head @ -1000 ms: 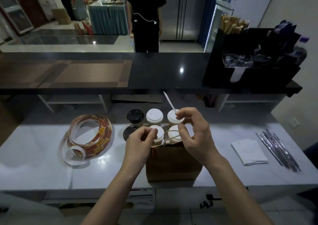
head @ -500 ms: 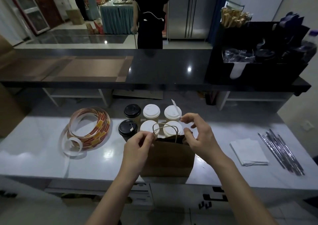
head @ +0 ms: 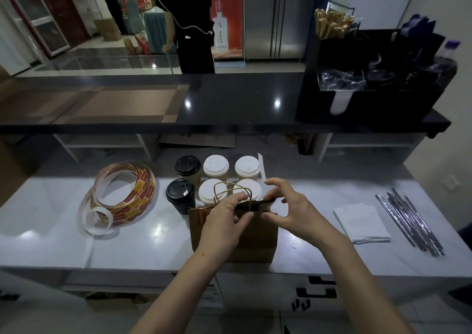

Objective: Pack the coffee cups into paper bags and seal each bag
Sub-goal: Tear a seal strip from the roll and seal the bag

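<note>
While your left hand (head: 227, 216) pinches the top edge of the paper bag (head: 258, 239), which stands at the near edge of the worktop (head: 51, 231), your right hand (head: 288, 211) curls beside it, holding a white strip (head: 261, 166) upright at its fingertips. Six lidded coffee cups (head: 215, 166) stand just behind the bag, and a sticker roll (head: 122, 193) lies to the left.

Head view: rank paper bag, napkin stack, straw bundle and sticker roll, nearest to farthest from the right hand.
1. paper bag, centre, at the fingertips of the right hand, which pinches a white strip.
2. napkin stack, to its right.
3. straw bundle, farther right.
4. sticker roll, far left.
</note>
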Motion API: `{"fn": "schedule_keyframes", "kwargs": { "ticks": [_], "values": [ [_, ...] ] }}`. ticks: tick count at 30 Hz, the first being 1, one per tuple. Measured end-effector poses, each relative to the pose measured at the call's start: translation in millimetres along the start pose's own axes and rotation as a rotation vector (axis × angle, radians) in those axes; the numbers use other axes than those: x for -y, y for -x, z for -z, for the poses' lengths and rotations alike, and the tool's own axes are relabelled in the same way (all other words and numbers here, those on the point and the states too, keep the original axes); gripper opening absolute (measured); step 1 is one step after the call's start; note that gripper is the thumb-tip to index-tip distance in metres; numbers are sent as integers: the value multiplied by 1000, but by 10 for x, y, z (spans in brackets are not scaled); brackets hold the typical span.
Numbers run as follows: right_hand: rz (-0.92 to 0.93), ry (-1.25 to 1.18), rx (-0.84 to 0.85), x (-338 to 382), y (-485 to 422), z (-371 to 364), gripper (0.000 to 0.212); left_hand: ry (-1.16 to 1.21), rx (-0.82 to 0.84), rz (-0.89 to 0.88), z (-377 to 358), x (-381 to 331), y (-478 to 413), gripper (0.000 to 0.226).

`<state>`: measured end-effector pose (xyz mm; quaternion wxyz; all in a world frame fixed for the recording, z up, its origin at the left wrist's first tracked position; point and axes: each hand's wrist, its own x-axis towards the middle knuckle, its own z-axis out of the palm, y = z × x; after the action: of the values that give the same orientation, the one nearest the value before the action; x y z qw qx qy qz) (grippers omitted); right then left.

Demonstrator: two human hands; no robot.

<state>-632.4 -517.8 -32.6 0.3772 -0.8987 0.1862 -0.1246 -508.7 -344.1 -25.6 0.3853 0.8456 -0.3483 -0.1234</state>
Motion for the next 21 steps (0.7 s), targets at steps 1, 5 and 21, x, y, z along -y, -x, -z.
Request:
{"fn": "schedule_keyframes", "kwargs": {
  "ticks": [1, 5, 21],
  "values": [
    [3, -2, 3, -14, 3, 11, 73, -16, 12, 6, -27, 0, -20, 45],
    [20, 20, -2, -36, -7, 5, 71, 14, 64, 55, -78, 5, -60, 36],
    [53, 21, -80, -129, -50, -182, 64, 156, 81, 10, -234, 122, -140, 11]
  ]
}}
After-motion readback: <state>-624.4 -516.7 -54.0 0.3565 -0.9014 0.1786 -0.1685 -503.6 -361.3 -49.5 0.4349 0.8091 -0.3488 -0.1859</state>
